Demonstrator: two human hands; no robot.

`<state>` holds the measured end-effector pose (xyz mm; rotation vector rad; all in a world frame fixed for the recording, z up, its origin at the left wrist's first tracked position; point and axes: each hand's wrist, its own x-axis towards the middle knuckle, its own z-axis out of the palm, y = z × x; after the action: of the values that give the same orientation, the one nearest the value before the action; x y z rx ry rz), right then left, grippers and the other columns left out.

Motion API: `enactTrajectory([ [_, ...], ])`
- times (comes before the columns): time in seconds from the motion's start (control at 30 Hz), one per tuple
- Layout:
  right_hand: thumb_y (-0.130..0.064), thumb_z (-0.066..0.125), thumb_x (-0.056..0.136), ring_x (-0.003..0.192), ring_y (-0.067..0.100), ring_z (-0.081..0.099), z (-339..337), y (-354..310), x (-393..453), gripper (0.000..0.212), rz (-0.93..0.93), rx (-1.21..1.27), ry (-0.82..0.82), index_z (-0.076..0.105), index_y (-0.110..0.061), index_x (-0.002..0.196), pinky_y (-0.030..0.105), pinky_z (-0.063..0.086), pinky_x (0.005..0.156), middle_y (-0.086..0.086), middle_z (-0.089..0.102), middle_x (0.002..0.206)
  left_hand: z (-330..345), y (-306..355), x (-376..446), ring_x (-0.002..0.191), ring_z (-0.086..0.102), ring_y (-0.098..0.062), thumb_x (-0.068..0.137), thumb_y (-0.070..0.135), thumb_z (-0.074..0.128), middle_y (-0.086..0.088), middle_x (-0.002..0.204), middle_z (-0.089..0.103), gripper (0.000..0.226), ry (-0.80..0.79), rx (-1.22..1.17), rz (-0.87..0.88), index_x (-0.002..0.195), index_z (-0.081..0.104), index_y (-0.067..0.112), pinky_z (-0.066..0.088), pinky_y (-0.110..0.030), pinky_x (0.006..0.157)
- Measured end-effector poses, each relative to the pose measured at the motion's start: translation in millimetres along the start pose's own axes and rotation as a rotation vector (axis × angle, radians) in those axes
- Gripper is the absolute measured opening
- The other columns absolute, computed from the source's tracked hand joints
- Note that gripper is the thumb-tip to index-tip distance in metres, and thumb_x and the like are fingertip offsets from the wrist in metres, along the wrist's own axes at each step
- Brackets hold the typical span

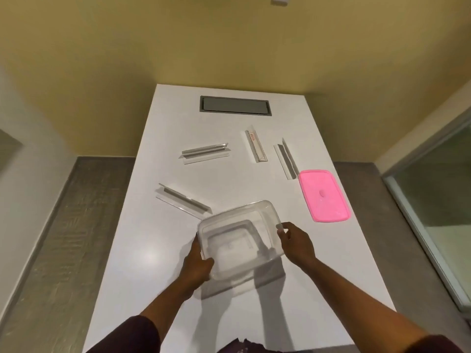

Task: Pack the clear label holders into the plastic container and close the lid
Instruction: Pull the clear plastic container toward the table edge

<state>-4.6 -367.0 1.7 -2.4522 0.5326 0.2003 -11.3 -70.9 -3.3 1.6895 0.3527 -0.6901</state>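
A clear plastic container [267, 212] with nothing in it is held just above the white table [142, 250]. My left hand [197, 263] grips its near-left corner and my right hand [295, 242] pinches its right rim. Several clear label holders lie scattered beyond it: one [182, 201] just left of the container, one [205, 152] further back, one [254, 146] with a small red tag, and one [286, 161] at the right. The pink lid [323, 194] lies flat to the right of the container.
A grey recessed panel [234, 105] sits in the table at the far end. Yellow walls close in behind. Grey floor runs along both sides, and a glass door [438, 194] stands at the right.
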Motion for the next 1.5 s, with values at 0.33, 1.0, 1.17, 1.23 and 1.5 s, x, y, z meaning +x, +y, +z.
enactTrajectory([
  [0.33,-0.017,0.051,0.099,0.088,0.026,0.064,-14.1,72.0,-30.6,0.01,0.121,-0.018,-0.151,0.057,-0.009,0.098,0.043,0.054,0.08,0.005,0.067,0.094,45.7,-10.2,-3.0,0.114,0.058,-0.031,0.078,-0.002,0.047,-0.004,0.133,0.052,0.078,-0.113,0.102,-0.073,0.147,0.035,0.034,0.062,-0.054,0.078],
  [1.0,-0.012,0.056,0.091,0.096,0.017,0.068,-16.5,105.0,-40.4,0.046,0.162,0.15,-0.263,0.054,-0.02,0.136,0.036,0.056,0.082,-0.004,0.067,0.107,61.4,-23.4,5.5,0.112,0.061,-0.026,0.084,-0.007,0.05,0.001,0.128,0.057,0.068,-0.103,0.133,-0.122,0.14,0.044,0.031,0.063,-0.037,0.068],
  [1.17,-0.01,0.056,0.091,0.095,0.018,0.068,-15.4,103.5,-41.1,0.045,0.162,0.136,-0.264,0.055,-0.019,0.135,0.033,0.056,0.08,-0.002,0.069,0.109,60.9,-22.4,6.6,0.11,0.061,-0.025,0.089,-0.008,0.052,0.0,0.131,0.055,0.065,-0.125,0.137,-0.116,0.144,0.04,0.025,0.062,-0.042,0.077],
  [1.23,-0.01,0.056,0.091,0.095,0.018,0.068,-15.5,103.8,-40.2,0.045,0.163,0.127,-0.265,0.055,-0.019,0.135,0.034,0.056,0.08,-0.003,0.069,0.107,59.9,-22.8,7.4,0.112,0.061,-0.023,0.092,-0.005,0.054,0.0,0.132,0.055,0.062,-0.13,0.146,-0.104,0.145,0.04,0.023,0.057,-0.045,0.091],
  [1.5,-0.053,0.073,0.083,0.099,0.014,0.067,-27.9,96.7,-22.6,0.066,0.195,0.034,-0.201,0.053,-0.022,0.138,0.034,0.053,0.088,-0.005,0.069,0.119,39.4,-27.7,9.0,0.119,0.059,-0.022,0.097,0.045,0.056,-0.001,0.137,0.054,0.055,-0.118,0.157,-0.082,0.145,0.043,0.022,0.052,-0.038,0.095],
])
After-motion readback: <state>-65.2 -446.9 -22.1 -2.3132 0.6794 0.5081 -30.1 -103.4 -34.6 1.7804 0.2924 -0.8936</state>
